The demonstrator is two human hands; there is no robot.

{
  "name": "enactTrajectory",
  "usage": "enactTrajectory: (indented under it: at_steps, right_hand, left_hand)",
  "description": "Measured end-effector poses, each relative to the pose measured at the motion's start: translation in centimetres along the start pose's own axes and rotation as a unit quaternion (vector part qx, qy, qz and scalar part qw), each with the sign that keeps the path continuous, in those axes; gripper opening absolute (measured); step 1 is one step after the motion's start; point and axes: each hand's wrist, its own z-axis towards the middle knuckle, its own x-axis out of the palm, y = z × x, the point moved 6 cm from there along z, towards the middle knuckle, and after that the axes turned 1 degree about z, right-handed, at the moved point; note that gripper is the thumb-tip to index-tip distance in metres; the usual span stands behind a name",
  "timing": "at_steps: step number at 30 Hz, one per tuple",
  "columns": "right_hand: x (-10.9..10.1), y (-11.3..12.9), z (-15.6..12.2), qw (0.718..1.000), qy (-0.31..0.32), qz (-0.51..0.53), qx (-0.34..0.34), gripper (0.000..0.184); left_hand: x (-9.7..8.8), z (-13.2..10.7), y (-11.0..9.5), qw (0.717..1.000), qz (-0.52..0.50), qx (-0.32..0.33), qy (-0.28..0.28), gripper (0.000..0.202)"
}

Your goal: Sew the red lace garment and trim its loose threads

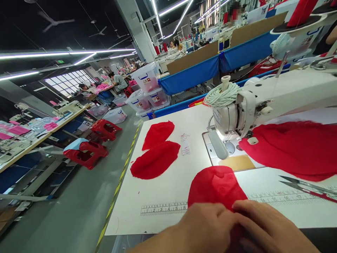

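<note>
While two flat red fabric pieces (pixel 155 151) lie far left on the white table (pixel 163 189), my left hand (pixel 202 226) and my right hand (pixel 265 228) both pinch the near edge of the rounded red fabric piece (pixel 216 186). I would keep the edges aligned and flat. Its body spreads ahead of my fingers, toward the white sewing machine (pixel 263 105).

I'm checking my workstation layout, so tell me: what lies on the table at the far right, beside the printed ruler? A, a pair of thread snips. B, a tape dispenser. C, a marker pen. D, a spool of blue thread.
A: a pair of thread snips with pointed metal blades lies on the white table, just above the printed ruler.
</note>
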Motion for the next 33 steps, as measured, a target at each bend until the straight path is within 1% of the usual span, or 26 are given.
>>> enactTrajectory:
  at_steps: [1,2,3,4,5,6,7,8,9,10,11,12,13,16,18,20,23,25,27,30,33]
  right_hand:
    - [0.0,-0.2,0.6,1.0,0.012,-0.011,-0.001,0.021]
    - [0.0,-0.9,0.8,0.999,0.032,-0.019,0.009,0.023]
    - [0.0,-1.7,0.9,0.998,0.047,-0.023,0.022,0.026]
    - [0.0,-2.6,0.7,0.998,0.056,-0.027,0.032,0.029]
    - [-0.1,-3.4,0.4,0.997,0.059,-0.039,0.039,0.031]
    - [-0.2,-4.1,0.1,0.996,0.049,-0.06,0.046,0.034]
    - [-0.5,-4.7,-0.1,0.994,0.028,-0.086,0.056,0.036]
    - [-0.9,-5.1,-0.3,0.991,0.001,-0.11,0.072,0.037]
    - [-1.4,-5.2,-0.3,0.988,-0.03,-0.122,0.092,0.036]
    - [-2.0,-5.2,-0.3,0.985,-0.056,-0.117,0.114,0.034]
    - [-2.4,-4.9,-0.3,0.985,-0.074,-0.093,0.127,0.03]
    - [-2.7,-4.3,-0.2,0.987,-0.082,-0.055,0.126,0.027]
    - [-2.9,-3.6,0.0,0.99,-0.081,-0.016,0.114,0.025]
    - [-3.0,-1.5,-0.1,0.995,-0.052,0.051,0.071,0.027]
    - [-2.8,-1.0,-0.4,0.995,-0.027,0.07,0.07,0.027]
    - [-2.3,-1.0,-0.7,0.993,0.003,0.086,0.081,0.021]
    - [-1.5,-1.1,-0.8,0.993,0.038,0.081,0.081,0.016]
    - [-1.2,-1.0,-0.6,0.995,0.04,0.057,0.066,0.018]
    - [-1.0,-0.7,-0.4,0.998,0.034,0.026,0.049,0.019]
    - [-0.7,-0.7,-0.1,0.998,0.036,-0.005,0.043,0.017]
    - [-0.5,-0.9,0.0,0.998,0.053,0.009,0.044,0.018]
  left_hand:
    - [-0.5,0.2,1.0,0.999,-0.012,-0.026,0.023,0.016]
    - [-1.1,0.2,1.9,0.998,-0.027,-0.03,0.048,0.019]
    - [-1.5,0.1,2.5,0.995,-0.059,-0.01,0.08,0.019]
    - [-1.8,-0.1,3.0,0.989,-0.092,0.015,0.112,0.01]
    - [-1.9,-0.4,3.4,0.985,-0.105,0.026,0.133,0.01]
    - [-1.9,-0.7,3.7,0.984,-0.106,0.036,0.142,0.022]
    - [-1.8,-0.9,3.8,0.985,-0.096,0.041,0.14,0.036]
    - [-1.6,-1.1,3.9,0.988,-0.076,0.043,0.128,0.045]
    - [-1.4,-1.2,3.8,0.992,-0.05,0.043,0.105,0.048]
    - [-1.2,-1.2,3.7,0.996,-0.022,0.042,0.079,0.043]
    - [-0.9,-1.1,3.4,0.997,0.004,0.046,0.055,0.033]
    - [-0.7,-1.0,3.0,0.997,0.024,0.055,0.038,0.022]
    - [-0.4,-0.9,2.5,0.996,0.036,0.07,0.029,0.016]
    - [0.1,-0.4,1.3,0.992,0.037,0.121,0.027,0.021]
    - [-0.1,-0.1,1.1,0.991,0.021,0.129,0.019,0.023]
    - [-0.4,0.2,1.5,0.992,0.011,0.128,0.017,0.022]
    - [-0.7,0.4,2.6,0.99,0.034,0.136,0.029,0.02]
    - [-0.7,0.3,3.3,0.986,0.075,0.144,0.033,0.021]
    - [-0.5,0.3,3.7,0.982,0.108,0.154,0.025,0.024]
    - [-0.4,0.4,3.9,0.979,0.118,0.162,0.023,0.029]
    - [-0.4,0.5,4.1,0.983,0.084,0.149,0.074,0.025]
